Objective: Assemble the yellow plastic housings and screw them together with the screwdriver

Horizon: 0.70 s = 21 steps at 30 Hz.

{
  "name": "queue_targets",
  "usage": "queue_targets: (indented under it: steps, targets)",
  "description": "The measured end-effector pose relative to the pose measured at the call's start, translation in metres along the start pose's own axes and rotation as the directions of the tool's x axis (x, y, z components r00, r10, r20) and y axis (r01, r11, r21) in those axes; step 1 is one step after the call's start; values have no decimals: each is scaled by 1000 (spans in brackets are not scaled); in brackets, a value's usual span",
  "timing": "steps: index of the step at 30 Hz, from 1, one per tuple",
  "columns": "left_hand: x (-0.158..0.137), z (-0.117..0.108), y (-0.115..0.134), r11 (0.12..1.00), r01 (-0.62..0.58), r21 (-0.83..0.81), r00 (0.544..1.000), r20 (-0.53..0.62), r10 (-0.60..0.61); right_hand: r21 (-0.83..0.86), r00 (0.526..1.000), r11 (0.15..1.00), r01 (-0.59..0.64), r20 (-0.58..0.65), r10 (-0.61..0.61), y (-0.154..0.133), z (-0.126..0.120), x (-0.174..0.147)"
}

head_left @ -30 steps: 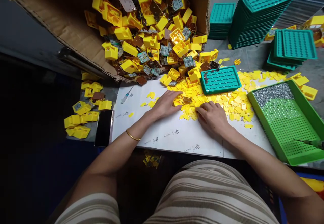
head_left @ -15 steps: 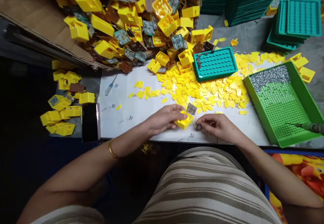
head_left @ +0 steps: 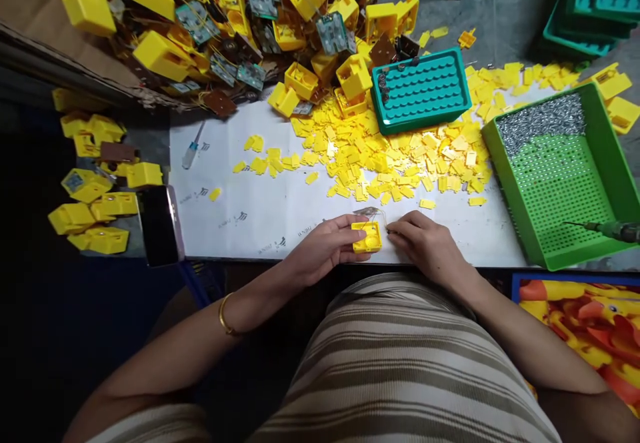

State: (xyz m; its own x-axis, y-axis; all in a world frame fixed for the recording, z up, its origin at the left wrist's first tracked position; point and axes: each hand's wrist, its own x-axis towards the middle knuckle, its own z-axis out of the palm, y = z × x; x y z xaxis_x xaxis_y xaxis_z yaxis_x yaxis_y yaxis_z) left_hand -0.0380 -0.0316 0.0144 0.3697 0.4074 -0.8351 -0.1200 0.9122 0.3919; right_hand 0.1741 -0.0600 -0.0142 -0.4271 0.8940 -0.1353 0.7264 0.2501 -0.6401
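My left hand (head_left: pixel 327 246) grips a small yellow plastic housing (head_left: pixel 369 237) near the table's front edge, its hollow side turned up. Thin wires run from the housing, and a small circuit board (head_left: pixel 367 212) lies just beyond it. To the right, my right hand (head_left: pixel 425 237) is closed in a pinch at the wire ends. Whatever small part sits between its fingertips is mostly hidden; half a second earlier a dark round piece showed there.
Loose yellow plates (head_left: pixel 370 156) spread over the white paper behind my hands. A teal tray (head_left: pixel 423 89) stands among them. Right is a green basket (head_left: pixel 515 209) of screws with a screwdriver (head_left: pixel 620 231) over it. Left are a phone (head_left: pixel 159 226) and a screwdriver (head_left: pixel 193 149); yellow housings (head_left: pixel 165 56) fill a carton.
The view has shifted, so the table items sit higher in it. My left hand has turned the housing more level. My right hand's fingers now hide the dark round piece.
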Motion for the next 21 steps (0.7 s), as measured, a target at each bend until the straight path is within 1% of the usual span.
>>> queue_targets:
  steps: [3, 5, 7, 9, 11, 12, 13, 15, 16, 17, 18, 19, 21]
  targets:
    - [1, 1, -2, 999, 5, -42, 1000, -8, -5, -74, 999, 997, -14, 30, 16, -1, 0, 0]
    - [2, 3, -5, 998, -14, -59, 1000, -11, 13, -107, 999, 994, -13, 35, 16, -2, 0, -1]
    - [4, 4, -9, 996, -57, -63, 998, -15, 56, -124, 999, 992, -10, 31, 14, -2, 0, -1]
    - [7, 5, -14, 992, -120, -51, 993, -23, 119, -98, 1000, 995, -15, 21, 17, 1, -1, 0]
    - [10, 5, -19, 983, -181, -34, 983, -41, 179, 19, 999, 999, -43, 3, 43, 5, -3, 2]
    - [11, 6, -20, 978, -204, -30, 978, -50, 203, 130, 997, 989, -76, -11, 78, 7, -4, 4]
    - [12, 7, -21, 975, -222, -32, 974, -56, 220, 270, 992, 956, -117, -16, 126, 9, -7, 6]
    - [14, 10, -22, 970, -239, -46, 970, -58, 236, 532, 976, 825, -190, 9, 218, 11, -11, 9]
    - [15, 12, -22, 969, -241, -55, 970, -54, 238, 610, 970, 765, -207, 24, 243, 10, -14, 10]
    - [16, 14, -22, 968, -242, -63, 970, -51, 239, 640, 969, 741, -204, 26, 244, 8, -16, 11]
    - [16, 16, -22, 967, -244, -71, 969, -49, 241, 625, 975, 760, -181, 12, 222, 5, -18, 11]
    - [16, 18, -21, 966, -248, -77, 968, -48, 245, 572, 982, 807, -144, -16, 186, 2, -19, 11]
    - [16, 22, -20, 962, -261, -83, 965, -49, 258, 407, 993, 911, -64, -65, 99, -3, -22, 11]
